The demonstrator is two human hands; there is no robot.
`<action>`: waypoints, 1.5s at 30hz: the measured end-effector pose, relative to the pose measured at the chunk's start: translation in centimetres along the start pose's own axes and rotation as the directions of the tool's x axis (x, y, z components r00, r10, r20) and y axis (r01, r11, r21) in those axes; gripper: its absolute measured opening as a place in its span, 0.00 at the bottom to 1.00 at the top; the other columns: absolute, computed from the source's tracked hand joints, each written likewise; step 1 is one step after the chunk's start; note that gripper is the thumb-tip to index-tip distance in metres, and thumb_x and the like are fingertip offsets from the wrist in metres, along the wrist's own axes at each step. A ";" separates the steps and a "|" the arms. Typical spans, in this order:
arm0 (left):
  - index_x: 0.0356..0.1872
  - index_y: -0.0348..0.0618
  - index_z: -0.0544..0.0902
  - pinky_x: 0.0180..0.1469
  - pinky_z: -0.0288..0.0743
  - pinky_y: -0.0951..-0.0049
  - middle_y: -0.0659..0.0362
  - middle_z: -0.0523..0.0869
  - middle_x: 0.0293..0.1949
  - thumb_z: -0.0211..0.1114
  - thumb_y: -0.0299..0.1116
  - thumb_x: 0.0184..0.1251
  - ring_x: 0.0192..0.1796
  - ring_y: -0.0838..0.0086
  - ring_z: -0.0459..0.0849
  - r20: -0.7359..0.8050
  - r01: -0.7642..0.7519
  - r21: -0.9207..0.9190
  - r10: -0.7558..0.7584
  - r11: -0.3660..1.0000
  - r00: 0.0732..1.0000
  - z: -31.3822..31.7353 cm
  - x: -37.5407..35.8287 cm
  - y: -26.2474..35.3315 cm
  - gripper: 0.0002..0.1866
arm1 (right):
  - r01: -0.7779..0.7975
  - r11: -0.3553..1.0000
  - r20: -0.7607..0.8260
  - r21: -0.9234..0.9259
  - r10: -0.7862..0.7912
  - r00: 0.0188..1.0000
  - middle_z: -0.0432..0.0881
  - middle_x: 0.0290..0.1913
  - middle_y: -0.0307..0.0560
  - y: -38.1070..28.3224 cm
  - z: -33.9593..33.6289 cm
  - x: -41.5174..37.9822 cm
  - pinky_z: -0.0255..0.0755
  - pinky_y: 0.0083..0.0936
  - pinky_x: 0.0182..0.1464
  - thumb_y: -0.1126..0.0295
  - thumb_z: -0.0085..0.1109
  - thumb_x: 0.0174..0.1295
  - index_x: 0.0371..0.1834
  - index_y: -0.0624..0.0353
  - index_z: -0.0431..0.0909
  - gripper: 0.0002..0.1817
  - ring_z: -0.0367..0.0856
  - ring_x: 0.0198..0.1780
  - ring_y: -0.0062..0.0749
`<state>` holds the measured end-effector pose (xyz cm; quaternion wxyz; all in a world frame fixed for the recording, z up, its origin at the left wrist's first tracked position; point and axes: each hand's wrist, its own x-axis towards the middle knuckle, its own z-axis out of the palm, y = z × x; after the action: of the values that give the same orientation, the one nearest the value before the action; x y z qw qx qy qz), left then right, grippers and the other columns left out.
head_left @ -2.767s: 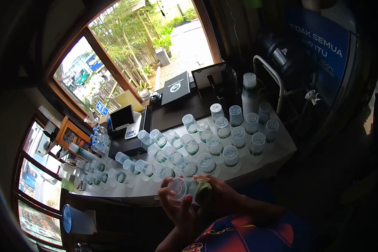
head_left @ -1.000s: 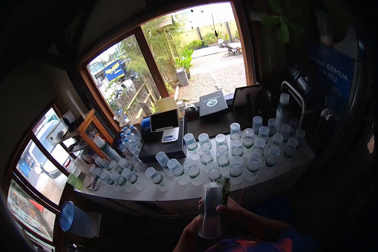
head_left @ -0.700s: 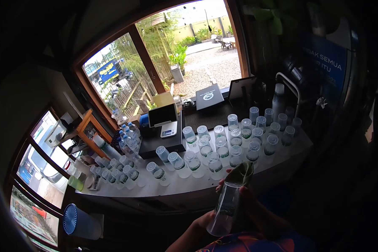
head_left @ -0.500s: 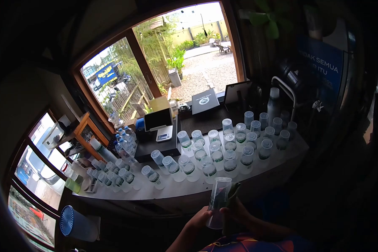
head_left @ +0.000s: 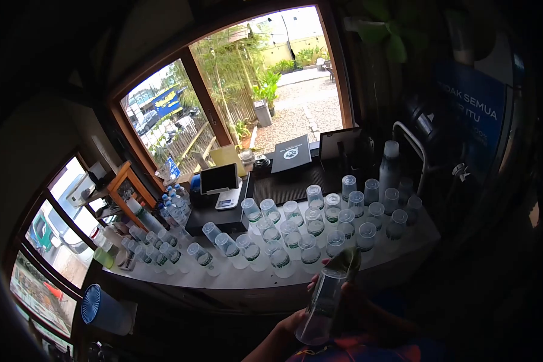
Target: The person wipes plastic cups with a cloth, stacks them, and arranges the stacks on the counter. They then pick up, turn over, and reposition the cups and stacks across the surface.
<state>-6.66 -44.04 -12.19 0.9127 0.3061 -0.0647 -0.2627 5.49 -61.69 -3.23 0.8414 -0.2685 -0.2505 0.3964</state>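
Observation:
A clear plastic cup [head_left: 320, 314] tilts in front of me, with my left hand [head_left: 295, 321] wrapped round its lower part. At the cup's upper end, my right hand [head_left: 357, 297] holds a green cloth [head_left: 344, 262], which looks limp and folded and lies right against the cup's end. Part of the right hand is lost in shadow. Beyond my hands, many upside-down clear cups with green printing, such as this cup [head_left: 309, 249], stand in rows on the white counter [head_left: 256, 280].
Smaller cups [head_left: 158, 253] and water bottles [head_left: 174, 205] stand on the left of the counter. A tablet on a stand [head_left: 219, 178], a black folder [head_left: 291, 154] and a tall stack of cups [head_left: 390, 172] line the back. A blue-lidded bin [head_left: 105, 311] is at lower left.
The green cloth has come up from beside the cup to its upper end, and the cup has tilted further. My view has shifted slightly, so the counter's cups appear lower and further left.

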 end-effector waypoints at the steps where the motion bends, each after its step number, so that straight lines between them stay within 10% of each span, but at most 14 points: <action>1: 0.68 0.33 0.72 0.53 0.84 0.64 0.50 0.84 0.57 0.77 0.65 0.54 0.54 0.65 0.87 -0.041 0.027 0.096 -0.023 0.995 0.999 0.1 1.1 0.2 0.51 | 0.083 0.996 -0.021 0.040 -0.082 0.996 0.78 0.62 0.59 -1.0 -0.4 0.5 0.76 0.46 0.66 0.43 0.78 0.55 0.77 0.61 0.55 0.55 0.80 0.64 0.51; 4: 0.67 0.33 0.72 0.51 0.83 0.66 0.52 0.84 0.54 0.77 0.66 0.52 0.51 0.67 0.87 0.023 -0.135 0.241 0.133 0.961 0.991 1.0 4.3 1.2 0.52 | 0.279 0.889 0.091 -0.363 -0.264 0.960 0.77 0.61 0.60 0.1 -3.3 -0.1 0.75 0.47 0.67 0.47 0.80 0.56 0.75 0.59 0.60 0.51 0.79 0.64 0.50; 5: 0.67 0.32 0.72 0.52 0.82 0.67 0.54 0.84 0.53 0.76 0.67 0.51 0.51 0.69 0.86 0.013 -0.185 0.185 0.186 0.965 0.983 5.4 4.7 3.2 0.53 | 0.339 0.614 0.186 -0.713 -0.301 0.935 0.77 0.61 0.60 1.9 -5.9 -1.2 0.75 0.47 0.67 0.48 0.80 0.56 0.75 0.59 0.61 0.51 0.79 0.63 0.50; 8: 0.66 0.32 0.74 0.56 0.80 0.68 0.54 0.84 0.52 0.77 0.65 0.53 0.52 0.69 0.86 -0.149 -0.203 0.253 0.245 0.946 0.958 5.7 5.4 3.2 0.50 | 0.179 0.688 0.059 -0.703 -0.194 0.979 0.78 0.59 0.59 -1.7 -4.4 -0.9 0.77 0.45 0.64 0.49 0.82 0.54 0.75 0.58 0.61 0.51 0.81 0.61 0.50; 12: 0.64 0.31 0.75 0.59 0.78 0.66 0.53 0.86 0.52 0.76 0.64 0.57 0.55 0.68 0.85 -0.268 0.082 0.588 0.098 0.804 0.959 4.9 6.7 3.5 0.47 | 0.074 0.985 -0.045 0.155 -0.067 0.997 0.79 0.59 0.59 -7.1 -3.8 2.3 0.81 0.47 0.58 0.48 0.82 0.54 0.74 0.59 0.57 0.53 0.82 0.60 0.51; 16: 0.62 0.31 0.77 0.61 0.78 0.60 0.47 0.86 0.52 0.77 0.58 0.58 0.57 0.58 0.84 -0.426 0.325 0.903 0.497 0.279 0.756 8.8 8.0 5.1 0.43 | 0.218 0.694 -0.098 -0.686 -0.385 0.918 0.79 0.56 0.61 -5.0 -6.7 3.8 0.78 0.44 0.62 0.38 0.77 0.53 0.74 0.64 0.57 0.57 0.82 0.59 0.54; 18: 0.60 0.31 0.77 0.60 0.78 0.57 0.44 0.86 0.51 0.77 0.57 0.58 0.57 0.53 0.84 -0.390 0.562 0.827 0.688 -0.032 0.612 8.3 7.6 4.0 0.41 | 0.098 0.526 -0.147 -0.845 -0.405 0.902 0.78 0.57 0.59 -3.7 -6.4 3.1 0.77 0.41 0.62 0.35 0.77 0.52 0.72 0.67 0.57 0.58 0.81 0.59 0.53; 20: 0.60 0.29 0.75 0.61 0.76 0.51 0.40 0.83 0.52 0.76 0.53 0.60 0.58 0.44 0.79 -0.261 0.533 0.842 0.803 -0.081 0.535 9.8 8.6 3.4 0.39 | -0.080 0.716 -0.294 -0.694 -0.180 0.939 0.76 0.59 0.59 -3.1 -5.1 1.6 0.74 0.39 0.63 0.33 0.77 0.51 0.72 0.68 0.57 0.60 0.78 0.60 0.50; 22: 0.62 0.29 0.73 0.63 0.75 0.49 0.39 0.82 0.52 0.75 0.52 0.61 0.59 0.43 0.77 -0.116 0.470 0.872 0.876 -0.135 0.467 9.1 9.1 2.1 0.40 | 0.050 0.376 -0.153 -0.925 -0.490 0.858 0.75 0.58 0.56 -0.2 -6.5 0.7 0.73 0.39 0.61 0.33 0.77 0.51 0.70 0.68 0.60 0.58 0.77 0.58 0.45; 27: 0.74 0.33 0.56 0.73 0.68 0.53 0.42 0.66 0.69 0.76 0.55 0.62 0.72 0.53 0.69 -0.155 0.162 0.984 0.766 0.067 0.624 9.9 7.7 1.9 0.52 | 0.048 0.820 -0.149 -0.570 -0.161 0.976 0.75 0.56 0.50 -5.5 -6.2 3.7 0.75 0.35 0.54 0.29 0.74 0.50 0.69 0.67 0.60 0.59 0.77 0.54 0.38; 30: 0.76 0.34 0.55 0.73 0.69 0.56 0.45 0.68 0.69 0.75 0.58 0.63 0.73 0.57 0.69 -0.457 -0.474 0.539 0.714 0.697 0.530 9.3 9.2 1.0 0.53 | -0.138 0.906 -0.212 -0.400 0.055 0.976 0.76 0.56 0.49 -7.0 -5.4 3.9 0.76 0.33 0.53 0.28 0.74 0.49 0.71 0.65 0.60 0.60 0.77 0.54 0.36; 35: 0.73 0.35 0.64 0.68 0.75 0.61 0.49 0.78 0.65 0.74 0.59 0.63 0.65 0.63 0.80 -0.503 -0.347 0.331 0.475 0.877 0.722 5.1 7.2 -0.5 0.48 | 0.014 0.717 -0.090 -0.697 -0.107 0.990 0.72 0.65 0.56 -2.3 -7.4 2.5 0.73 0.40 0.62 0.24 0.68 0.50 0.74 0.65 0.55 0.63 0.75 0.63 0.42; 39: 0.69 0.34 0.69 0.57 0.81 0.65 0.47 0.81 0.55 0.79 0.55 0.59 0.54 0.59 0.86 -0.512 0.298 0.859 0.712 0.417 0.480 8.0 7.5 1.4 0.46 | 0.036 0.680 -0.085 -0.732 -0.143 0.986 0.71 0.66 0.59 -2.0 -9.1 2.2 0.69 0.41 0.67 0.26 0.69 0.51 0.76 0.66 0.54 0.64 0.73 0.67 0.45; 45: 0.69 0.39 0.71 0.59 0.79 0.55 0.43 0.80 0.57 0.84 0.35 0.49 0.58 0.48 0.83 -0.001 0.285 0.952 0.930 -0.111 0.368 9.3 11.4 2.7 0.44 | 0.078 0.776 -0.270 -0.626 -0.309 0.912 0.74 0.66 0.56 -6.8 -4.4 3.2 0.71 0.36 0.68 0.23 0.70 0.46 0.76 0.70 0.53 0.70 0.75 0.67 0.43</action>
<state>1.62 -53.02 -3.57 0.3569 0.8569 0.1067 0.3563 13.74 -63.90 -1.35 0.7796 -0.5618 -0.2327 0.1499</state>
